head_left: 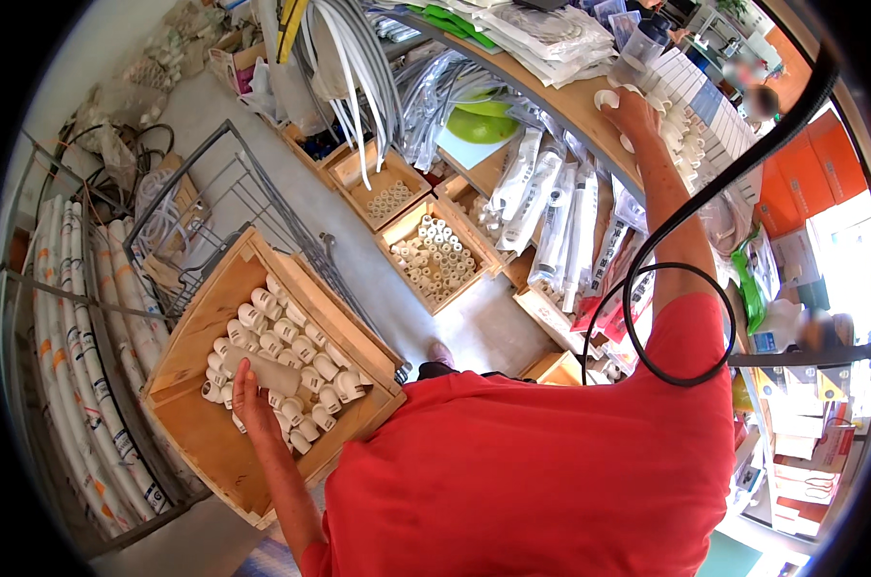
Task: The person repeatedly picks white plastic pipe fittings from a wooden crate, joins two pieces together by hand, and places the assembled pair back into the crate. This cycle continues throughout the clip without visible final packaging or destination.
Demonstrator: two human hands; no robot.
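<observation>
So on our far left we've got long plastic-wrapped white pipes standing in a metal rack, then a grey wire basket just behind a tilted wooden crate. That crate's got a heap of off-white elbow pipe fittings in it, with a greyish-beige piece lying on top. Our left hand is in there too, fingers fairly straight and close together, right up against that piece; honestly we can't tell if it's gripping it. Moving over, loops of white tubing hang above open wooden bins on the floor, the nearer bin loaded with small white fittings. Next come clear-wrapped packages beneath the worktop. Up on that surface our right hand has its fingers curled in, holding a white fitting, with more pale fittings just to its right. A black cable loops across our right arm, and orange boxes stack up far right.
</observation>
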